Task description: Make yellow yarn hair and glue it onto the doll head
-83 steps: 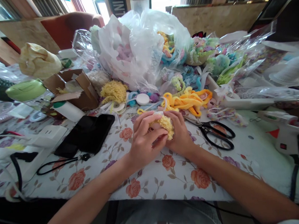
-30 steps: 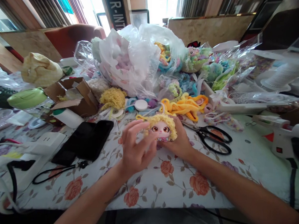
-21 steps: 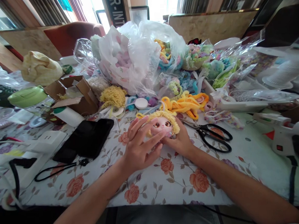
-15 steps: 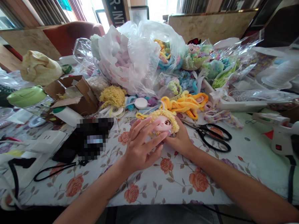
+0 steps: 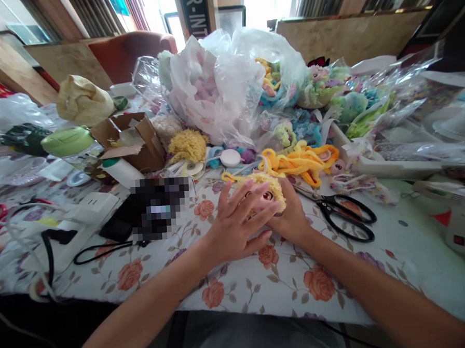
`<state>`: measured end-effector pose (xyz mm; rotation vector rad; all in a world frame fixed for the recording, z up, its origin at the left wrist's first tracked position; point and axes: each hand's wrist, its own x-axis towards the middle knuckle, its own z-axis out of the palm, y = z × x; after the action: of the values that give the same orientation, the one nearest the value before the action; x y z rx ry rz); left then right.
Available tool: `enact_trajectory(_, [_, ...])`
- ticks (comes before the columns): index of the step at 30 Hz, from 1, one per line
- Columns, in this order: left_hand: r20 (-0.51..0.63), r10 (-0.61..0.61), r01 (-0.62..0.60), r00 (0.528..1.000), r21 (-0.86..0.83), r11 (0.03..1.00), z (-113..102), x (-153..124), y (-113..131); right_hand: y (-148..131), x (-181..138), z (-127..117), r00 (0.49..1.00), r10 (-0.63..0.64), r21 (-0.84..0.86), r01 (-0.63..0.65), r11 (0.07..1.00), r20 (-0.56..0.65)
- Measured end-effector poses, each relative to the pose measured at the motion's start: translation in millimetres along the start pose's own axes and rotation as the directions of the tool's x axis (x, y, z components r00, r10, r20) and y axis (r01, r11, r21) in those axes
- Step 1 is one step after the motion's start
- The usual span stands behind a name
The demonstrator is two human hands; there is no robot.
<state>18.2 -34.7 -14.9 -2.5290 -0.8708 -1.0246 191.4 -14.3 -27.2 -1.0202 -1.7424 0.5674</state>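
Observation:
A small doll head (image 5: 270, 191) with curly yellow hair and big brown eyes sits upright in my right hand (image 5: 293, 221), which grips it from below and behind. My left hand (image 5: 239, 225) is spread open, its fingers stretched across the doll's face and partly covering it. Both hands rest just above the floral tablecloth (image 5: 261, 276) near the table's front middle.
Black scissors (image 5: 346, 217) lie just right of my hands. A dark phone (image 5: 152, 207) with a strap lies to the left, beside a white power strip (image 5: 82, 215). Orange yarn (image 5: 302, 160), a yellow wig (image 5: 188, 145), plastic bags (image 5: 227, 81) and a glue gun (image 5: 452, 209) crowd the table.
My left hand has slid right over the doll's face, hiding most of it. The camera view has shifted a little to the left.

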Motion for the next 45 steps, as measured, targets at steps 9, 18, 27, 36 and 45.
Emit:
enact_trajectory(9, [-0.070, 0.040, -0.037, 0.997, 0.040, 0.999, -9.5, -11.1, -18.3, 3.2, 1.1, 0.5, 0.999, 0.008, 0.012, -0.008, 1.000, -0.035])
enact_trajectory(18, [-0.030, 0.047, -0.047, 0.998, -0.004, 0.999, -5.5, -11.2, -12.3, 0.3, 1.2, 0.8, 0.999, 0.023, -0.006, -0.023, 1.000, -0.026])
enact_trajectory(27, [0.050, 0.058, -0.059, 0.997, 0.032, 0.998, -0.2, -2.5, -6.2, 0.3, 2.0, 1.8, 0.998, -0.048, -0.034, 0.047, 0.998, -0.026])
enact_trajectory(36, [-0.128, -0.493, 0.388, 0.860, -0.463, 0.797, -16.7, -0.8, -24.3, -2.3, 2.4, 1.3, 1.000, 0.027, 0.008, -0.027, 1.000, -0.013])
enact_trajectory(45, [0.322, -0.539, 0.579, 0.778, -0.700, 0.418, -3.5, 1.3, -18.6, 3.6, -0.4, 2.9, 0.998, 0.061, 0.068, -0.062, 0.996, 0.025])
